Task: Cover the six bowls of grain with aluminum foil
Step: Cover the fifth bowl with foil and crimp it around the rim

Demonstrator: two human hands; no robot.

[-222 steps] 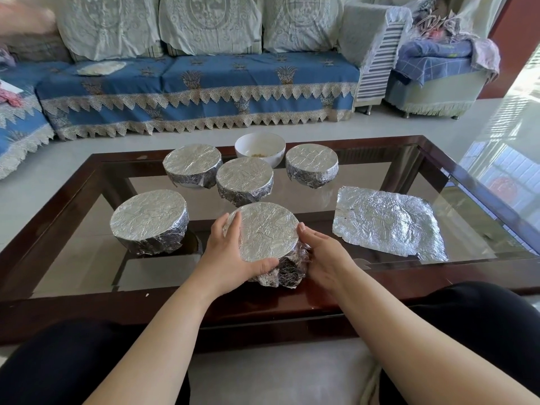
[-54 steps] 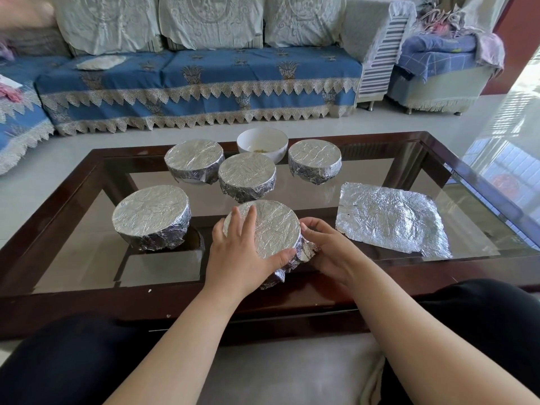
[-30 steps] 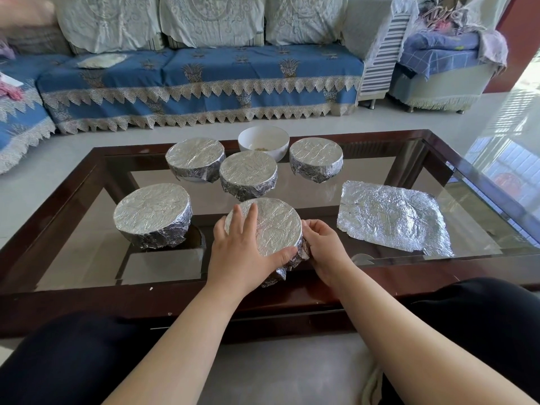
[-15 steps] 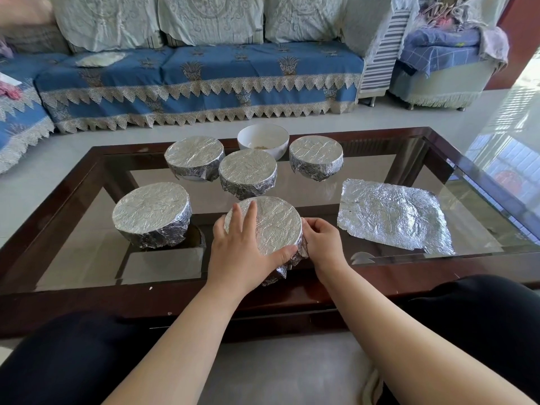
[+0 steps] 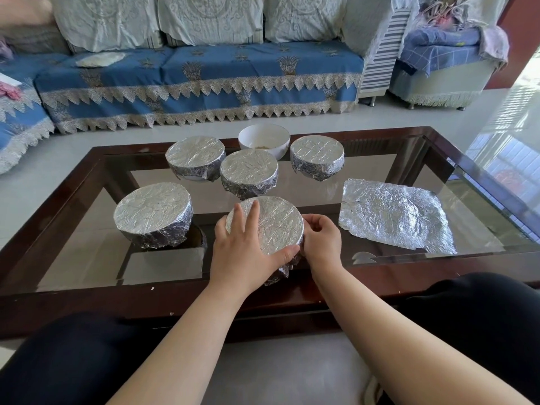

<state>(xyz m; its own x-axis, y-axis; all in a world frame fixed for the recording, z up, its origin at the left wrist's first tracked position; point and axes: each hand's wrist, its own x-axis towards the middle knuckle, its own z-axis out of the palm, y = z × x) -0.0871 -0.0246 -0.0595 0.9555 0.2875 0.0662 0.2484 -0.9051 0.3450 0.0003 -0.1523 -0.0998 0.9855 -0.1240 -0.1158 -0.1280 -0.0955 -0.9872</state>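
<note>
Foil already wraps the nearest bowl (image 5: 270, 223): your left hand (image 5: 242, 252) lies flat-fingered on top, your right hand (image 5: 321, 238) pinches its right edge. Behind it, one white bowl (image 5: 264, 140) (uncovered); right, a foil sheet (image 5: 391, 213) on the worktop (image 5: 87, 258).

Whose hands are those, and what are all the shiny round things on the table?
There is no machine here. A person wears a camera on their head, so you see their own two arms reaching forward, as if through their eyes. On the glass table stand six bowls. Five are wrapped in shiny foil; the white bowl at the back is open, with a little grain inside. A loose foil sheet lies flat on the right, probably for that bowl. The left hand rests flat on top of the nearest foil-covered bowl. The right hand presses the foil against that bowl's side with curled fingers. Behind the table is a blue sofa.
</note>
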